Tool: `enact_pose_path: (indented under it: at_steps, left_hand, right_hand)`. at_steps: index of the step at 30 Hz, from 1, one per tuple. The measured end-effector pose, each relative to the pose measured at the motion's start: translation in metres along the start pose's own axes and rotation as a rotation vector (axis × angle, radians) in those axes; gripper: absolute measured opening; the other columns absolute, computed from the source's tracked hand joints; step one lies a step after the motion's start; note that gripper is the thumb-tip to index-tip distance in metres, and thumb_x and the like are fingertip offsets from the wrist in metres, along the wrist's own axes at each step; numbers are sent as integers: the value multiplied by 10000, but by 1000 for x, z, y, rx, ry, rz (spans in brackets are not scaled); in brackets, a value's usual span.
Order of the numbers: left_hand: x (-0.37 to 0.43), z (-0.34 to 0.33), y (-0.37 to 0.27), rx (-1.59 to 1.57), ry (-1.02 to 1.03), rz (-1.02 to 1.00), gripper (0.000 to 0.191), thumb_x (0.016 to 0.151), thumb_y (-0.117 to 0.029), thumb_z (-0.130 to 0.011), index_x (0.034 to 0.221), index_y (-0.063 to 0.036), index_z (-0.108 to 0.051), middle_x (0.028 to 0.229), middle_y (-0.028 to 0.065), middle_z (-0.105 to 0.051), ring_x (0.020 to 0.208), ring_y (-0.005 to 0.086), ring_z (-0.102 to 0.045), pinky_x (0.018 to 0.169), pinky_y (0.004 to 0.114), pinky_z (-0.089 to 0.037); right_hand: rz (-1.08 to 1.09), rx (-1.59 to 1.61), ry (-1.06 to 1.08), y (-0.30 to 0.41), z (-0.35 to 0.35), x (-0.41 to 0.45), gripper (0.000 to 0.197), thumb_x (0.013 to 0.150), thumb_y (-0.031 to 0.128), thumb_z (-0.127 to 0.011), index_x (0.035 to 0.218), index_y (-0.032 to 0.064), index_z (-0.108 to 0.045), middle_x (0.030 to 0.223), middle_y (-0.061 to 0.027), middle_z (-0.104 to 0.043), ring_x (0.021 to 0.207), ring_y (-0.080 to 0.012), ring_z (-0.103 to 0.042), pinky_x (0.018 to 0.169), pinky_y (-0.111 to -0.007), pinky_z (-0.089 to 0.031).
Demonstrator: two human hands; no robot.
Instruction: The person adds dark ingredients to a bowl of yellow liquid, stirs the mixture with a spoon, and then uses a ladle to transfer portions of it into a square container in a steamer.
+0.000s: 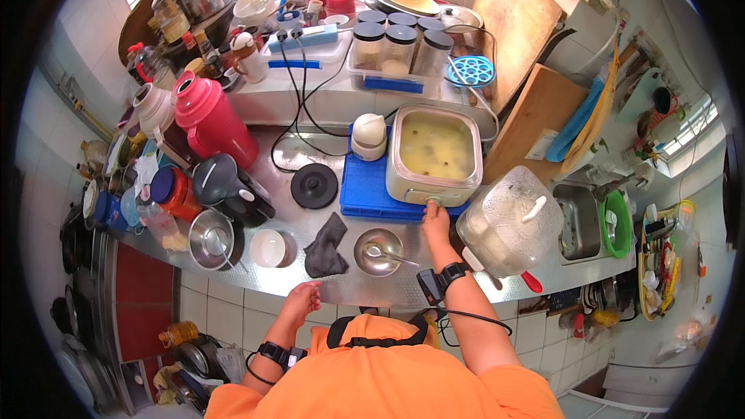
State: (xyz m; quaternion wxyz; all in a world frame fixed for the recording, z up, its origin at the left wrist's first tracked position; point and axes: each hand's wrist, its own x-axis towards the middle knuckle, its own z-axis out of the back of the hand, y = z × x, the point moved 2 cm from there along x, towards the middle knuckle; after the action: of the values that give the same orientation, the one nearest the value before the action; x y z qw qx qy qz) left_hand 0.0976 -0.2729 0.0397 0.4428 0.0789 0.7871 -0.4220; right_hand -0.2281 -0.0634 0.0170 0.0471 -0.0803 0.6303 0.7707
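My right hand (436,226) reaches to the front of a square electric cooker (433,195), its fingers on the control knob (433,202). The cooker is uncovered and holds yellowish, cloudy liquid (436,148) with small dark bits floating in it. It rests on an upturned-looking blue plastic base (364,186). My left hand (304,301) hangs at the counter's front edge, empty, with loosely curled fingers. Nearest to it lies a dark grey cloth (327,247). A steel bowl (372,267) with a spoon (396,257) stands between the hands, and a white bowl (268,248) is left of the cloth.
A clear domed lid (512,227), wet inside, sits right of the cooker near the sink (577,221). A black electric kettle (230,186), a round kettle base (314,185) and a red thermos (212,116) stand left. Black cords (304,87) run down from a power strip (308,38).
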Motion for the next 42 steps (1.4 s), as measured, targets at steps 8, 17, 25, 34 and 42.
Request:
enact_pose_path:
  at_steps: [8, 17, 25, 34, 42]
  left_hand:
    - [-13, 26, 27, -61, -94, -20, 260, 899, -208, -438, 1095, -52, -511, 728, -16, -485, 629, 94, -475, 608, 247, -446]
    - [-68, 103, 138, -628, -492, -91, 133, 862, -185, -513, 945, -87, -549, 695, -6, -501, 593, 117, -493, 548, 261, -462]
    - [-132, 153, 208, -1036, -663, -202, 99, 833, -184, -564, 807, -95, -529, 664, -5, -509, 572, 135, -499, 540, 271, -467]
    - [-154, 306, 163, -1256, -721, -419, 151, 829, -185, -574, 714, -98, -531, 627, -2, -530, 563, 134, -513, 539, 269, -465]
    - [-182, 489, 83, -1122, -671, -511, 158, 838, -191, -569, 727, -87, -528, 613, 5, -520, 557, 124, -518, 524, 267, -474]
  right_hand:
    - [224, -518, 148, 58, 24, -49, 547, 869, 493, -458, 739, -34, -527, 700, -236, -556, 661, -374, -513, 651, -427, -408]
    - [218, -449, 831, 32, 55, -143, 345, 904, 241, -475, 627, 36, -485, 507, -10, -431, 472, -87, -393, 454, -269, -330]
    - [89, -575, 1315, -4, 4, -232, 218, 906, 106, -422, 1011, -27, -559, 661, -78, -602, 611, -126, -576, 574, -237, -435]
    - [344, -493, 1553, 3, -123, -282, 527, 735, -117, -434, 1239, 35, -465, 1225, -145, -499, 963, -234, -587, 806, -278, -445]
    - [308, -693, 1534, 24, -282, -388, 362, 787, 141, -569, 1133, 35, -558, 1026, -174, -613, 1018, -266, -571, 871, -303, -430]
